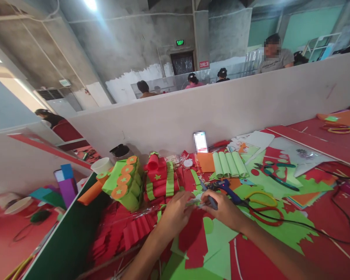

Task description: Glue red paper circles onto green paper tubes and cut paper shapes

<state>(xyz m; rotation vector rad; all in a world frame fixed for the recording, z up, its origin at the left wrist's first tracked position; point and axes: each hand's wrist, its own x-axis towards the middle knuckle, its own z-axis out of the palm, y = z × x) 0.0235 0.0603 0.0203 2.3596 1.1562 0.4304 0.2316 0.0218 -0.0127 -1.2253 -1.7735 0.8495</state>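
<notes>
Over the middle of the red-topped table (332, 217), the right hand (218, 204) is closed around a slim grey-blue tool (212, 201) whose kind is hard to make out. The left hand (176, 212) sits just beside it, fingers bent inward at a small pale piece (196, 201); whether they pinch it or only touch it, I cannot tell. Just beyond the right hand lies a dark-blue glue gun (226, 188), and near it toward the table's right edge are looped yellow and red scissor handles (262, 193). Four light-green rolled tubes (230, 165) lie side by side closer to the far edge, where a lit phone (200, 142) leans against the white partition (169, 124). To the left of the hands, a red rolled bundle with green bands and a star (158, 178) lies beside a stack of green rolls with orange, starred ends (126, 184). Folded red strips (137, 229) spread in front of these, toward the dark-green upright board (72, 229) along the table's left edge. Flat light-green sheets (218, 241) lie below the hands, toward the near edge.
</notes>
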